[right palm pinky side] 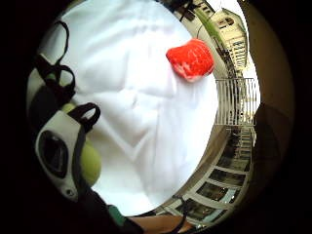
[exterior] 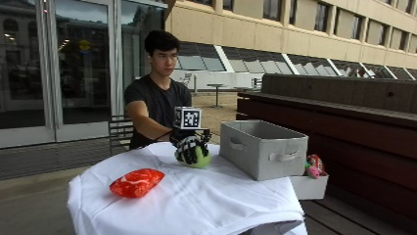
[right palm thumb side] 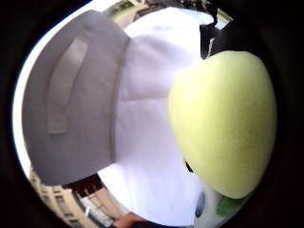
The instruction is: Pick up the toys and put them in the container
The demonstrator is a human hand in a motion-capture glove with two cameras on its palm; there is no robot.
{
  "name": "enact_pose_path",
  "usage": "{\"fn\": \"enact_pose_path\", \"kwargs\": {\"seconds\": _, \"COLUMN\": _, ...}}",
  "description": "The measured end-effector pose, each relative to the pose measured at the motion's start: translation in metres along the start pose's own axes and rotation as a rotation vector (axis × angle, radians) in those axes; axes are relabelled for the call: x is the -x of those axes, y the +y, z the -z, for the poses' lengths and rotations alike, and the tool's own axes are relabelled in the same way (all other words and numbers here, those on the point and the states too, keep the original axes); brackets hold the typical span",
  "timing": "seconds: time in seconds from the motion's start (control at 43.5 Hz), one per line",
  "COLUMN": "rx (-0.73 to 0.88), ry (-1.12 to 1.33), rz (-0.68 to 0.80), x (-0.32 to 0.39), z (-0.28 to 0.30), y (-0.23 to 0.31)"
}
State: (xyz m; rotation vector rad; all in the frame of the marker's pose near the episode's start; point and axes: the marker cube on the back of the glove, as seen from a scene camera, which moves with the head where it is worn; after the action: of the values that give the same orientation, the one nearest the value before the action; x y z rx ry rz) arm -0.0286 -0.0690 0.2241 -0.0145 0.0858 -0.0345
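The gloved right hand curls its fingers around the green ball, just above the white tablecloth, beside the grey container; the red toy lies apart

Gloved right hand holds green ball — beside grey container.

An outdoor courtyard: behind the white-clothed table rise a beige building and glass doors, with a dark wooden bench beside it.
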Motion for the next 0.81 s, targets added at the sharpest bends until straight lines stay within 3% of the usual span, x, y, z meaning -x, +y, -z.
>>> {"fn": "enact_pose_path", "kwargs": {"seconds": 0.092, "rx": -0.040, "ry": -0.066, "rz": -0.025, "x": 0.005, "z": 0.021, "y": -0.008}}
{"fn": "enact_pose_path", "kwargs": {"seconds": 0.184, "rx": -0.052, "ry": -0.108, "rz": -0.280, "x": 0.022, "z": 0.079, "y": -0.011}}
{"fn": "enact_pose_path", "kwargs": {"seconds": 0.207, "rx": -0.065, "ry": -0.111, "rz": -0.276, "x": 0.023, "z": 0.096, "y": -0.013}}
{"fn": "enact_pose_path", "kwargs": {"seconds": 0.322, "rx": -0.188, "ry": -0.121, "rz": 0.024, "x": 0.023, "z": 0.175, "y": -0.036}}
{"fn": "enact_pose_path", "kwargs": {"seconds": 0.575, "rx": -0.312, "ry": -0.173, "rz": 0.112, "x": 0.098, "z": 0.310, "y": -0.058}}
{"fn": "enact_pose_path", "kwargs": {"seconds": 0.805, "rx": -0.294, "ry": -0.144, "rz": 0.260, "x": 0.208, "z": 0.330, "y": -0.045}}
